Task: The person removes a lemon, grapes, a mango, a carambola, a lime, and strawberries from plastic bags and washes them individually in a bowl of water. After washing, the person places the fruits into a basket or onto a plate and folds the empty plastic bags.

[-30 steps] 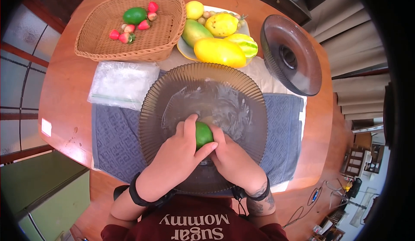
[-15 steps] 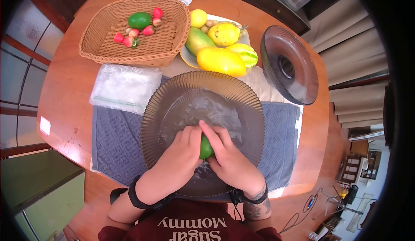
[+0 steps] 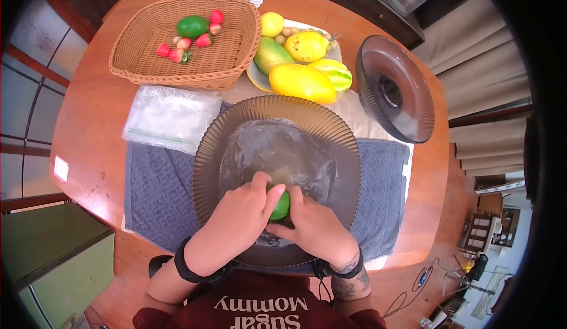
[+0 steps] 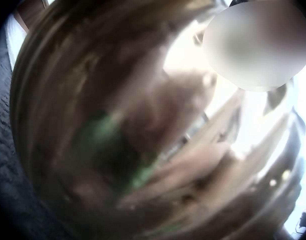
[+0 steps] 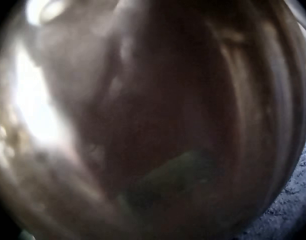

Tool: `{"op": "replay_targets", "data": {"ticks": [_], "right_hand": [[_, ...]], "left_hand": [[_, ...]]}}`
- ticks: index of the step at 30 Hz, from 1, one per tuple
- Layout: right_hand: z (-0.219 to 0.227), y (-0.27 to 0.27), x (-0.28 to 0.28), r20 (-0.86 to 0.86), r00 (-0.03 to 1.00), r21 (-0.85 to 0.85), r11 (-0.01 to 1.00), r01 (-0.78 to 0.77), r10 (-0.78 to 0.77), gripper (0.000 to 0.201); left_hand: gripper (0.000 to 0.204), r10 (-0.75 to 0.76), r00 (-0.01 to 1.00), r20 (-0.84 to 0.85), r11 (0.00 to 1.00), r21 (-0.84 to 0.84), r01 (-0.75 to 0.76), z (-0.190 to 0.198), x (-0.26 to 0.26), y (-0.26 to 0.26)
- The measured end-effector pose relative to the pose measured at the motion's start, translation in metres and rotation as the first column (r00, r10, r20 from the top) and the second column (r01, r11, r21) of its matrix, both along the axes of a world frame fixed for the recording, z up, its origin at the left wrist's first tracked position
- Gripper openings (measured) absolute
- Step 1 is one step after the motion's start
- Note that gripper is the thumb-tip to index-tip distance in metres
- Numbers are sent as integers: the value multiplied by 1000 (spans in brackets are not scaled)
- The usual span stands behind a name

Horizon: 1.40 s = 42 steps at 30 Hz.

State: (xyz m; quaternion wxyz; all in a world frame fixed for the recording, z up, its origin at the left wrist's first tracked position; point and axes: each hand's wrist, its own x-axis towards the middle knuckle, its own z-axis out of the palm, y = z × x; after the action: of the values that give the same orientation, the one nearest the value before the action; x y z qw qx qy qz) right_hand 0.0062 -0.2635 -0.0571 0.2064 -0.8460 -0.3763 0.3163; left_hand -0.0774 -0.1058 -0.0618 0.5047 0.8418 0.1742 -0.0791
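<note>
The left hand (image 3: 241,214) curls round the left side of a green fruit (image 3: 281,206), at the near part of a bowl (image 3: 277,107); the right hand (image 3: 317,225) curls round the fruit's right. Beyond on the counter (image 3: 88,131), left to right: a bag (image 3: 171,116), a basket (image 3: 133,60), a plate (image 3: 255,77) bearing yellow fruit (image 3: 301,83), a second bowl (image 3: 413,78).

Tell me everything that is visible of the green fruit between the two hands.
The green fruit is rounded, bright green, glossy and smooth-looking. The left hand and right hand hold it between them in the ribbed, see-through brownish bowl, hiding much of it. Both wrist views blur it; whether it touches the bowl is unclear.
</note>
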Motion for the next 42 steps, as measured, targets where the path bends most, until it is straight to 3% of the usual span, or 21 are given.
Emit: {"op": "replay_targets", "data": {"ticks": [4,6,9,11,14,16,18,19,21,24,26,27,29,30,31,32,36,38,39,41,42], "right_hand": [[0,2,2,59,997,-74,997,-37,41,56],[1,2,4,-9,999,-143,989,-37,36,42],[-5,-2,4,-43,996,-141,987,-81,76,33],[-6,-2,5,-61,996,-86,994,-65,60,30],[-3,2,8,-133,991,-26,999,29,-32,27],[-4,2,9,-187,976,-24,994,105,-107,30],[-9,-1,8,77,984,203,969,142,-160,56],[-7,1,7,74,985,203,969,140,-158,56],[-1,4,6,-40,996,265,962,-64,77,77],[2,6,6,-106,994,230,973,10,15,78],[2,4,8,-89,995,233,971,54,-34,78],[1,3,8,-84,996,234,971,45,-26,78],[1,2,7,-79,995,242,966,85,-67,78],[2,2,7,-75,995,242,967,75,-58,78],[4,3,6,-76,997,185,982,48,-34,78],[5,3,6,-78,997,129,992,19,-9,79],[-1,1,5,28,982,144,971,-189,187,80],[-1,0,4,-3,987,92,982,-163,164,82],[0,2,5,1,985,88,982,-170,170,82],[6,5,4,-141,989,13,999,47,-45,85],[9,6,5,-137,990,10,999,45,-43,85]], "left_hand": [[44,12,1000,-14,1000,-9,-13,4,-2,-3],[48,-12,1000,21,1000,-23,13,2,-3,-6],[51,-18,991,132,999,31,14,-3,-4,-6],[51,44,999,-3,999,-16,-44,5,-3,-5],[49,132,991,7,989,65,-132,6,-1,-3],[45,136,991,22,978,158,-137,2,-1,-5],[42,139,990,36,957,253,-143,1,0,-5],[42,136,990,24,954,267,-138,1,0,-6],[42,139,990,15,949,284,-137,-1,-1,-6],[48,20,999,45,988,152,-27,-6,-5,-5],[54,-109,993,-47,982,-161,100,1,-6,1],[54,-101,994,-43,983,-160,93,-8,-8,1],[51,-77,963,259,981,-154,120,-25,-9,-1],[51,-68,963,263,982,-155,111,-31,-8,2],[50,27,1000,4,873,-487,-21,-25,2,12],[51,28,963,-268,657,-721,-220,-20,11,20],[46,260,903,-341,552,-715,-429,-26,26,20],[45,410,906,-107,713,-581,-392,-49,30,-1],[45,416,903,-105,708,-586,-394,-53,29,-9],[46,162,982,-100,890,-415,-189,-41,30,-17],[49,131,979,-154,768,-609,-198,-35,28,-14]]}}
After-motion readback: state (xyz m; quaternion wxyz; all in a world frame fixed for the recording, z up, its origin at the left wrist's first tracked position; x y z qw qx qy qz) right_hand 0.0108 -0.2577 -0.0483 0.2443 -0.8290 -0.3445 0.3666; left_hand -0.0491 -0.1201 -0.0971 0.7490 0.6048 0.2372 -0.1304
